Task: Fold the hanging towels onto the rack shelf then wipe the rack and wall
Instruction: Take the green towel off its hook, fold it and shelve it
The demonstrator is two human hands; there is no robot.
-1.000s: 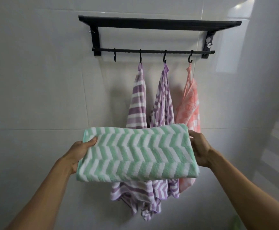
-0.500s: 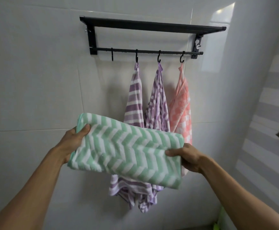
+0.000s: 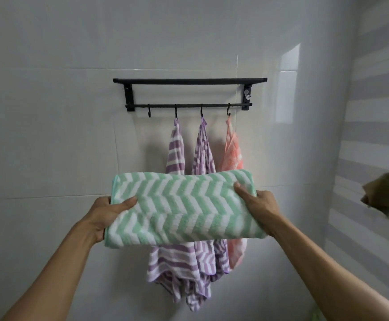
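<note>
change: since half a second ago the green chevron towel (image 3: 179, 208) has levelled out from a tilt and now lies flat across both hands; the rack sits lower and further off in the view.
left grip: left hand (image 3: 106, 215) grasps the towel's left end, thumb on top, fingers hidden beneath.
right grip: right hand (image 3: 257, 206) grasps the right end, thumb pressed onto the top, fingers under the cloth.
task thing: folded towel held in the air below the black rack (image 3: 190, 93), well apart from its top shelf, in front of the hanging towels.
hanging towels: purple striped towel (image 3: 176, 154), purple patterned towel (image 3: 204, 154) and pink towel (image 3: 232, 154), each on its own hook under the rail; the leftmost hook (image 3: 150, 112) is bare.
surface: white tiled wall (image 3: 49, 123), glossy, with thin grout lines and a bright reflection right of the rack.
room: side wall (image 3: 374, 112) on the right has grey and white horizontal bands; a blurred brown object (image 3: 384, 195) juts from it.
writing: none readable.
</note>
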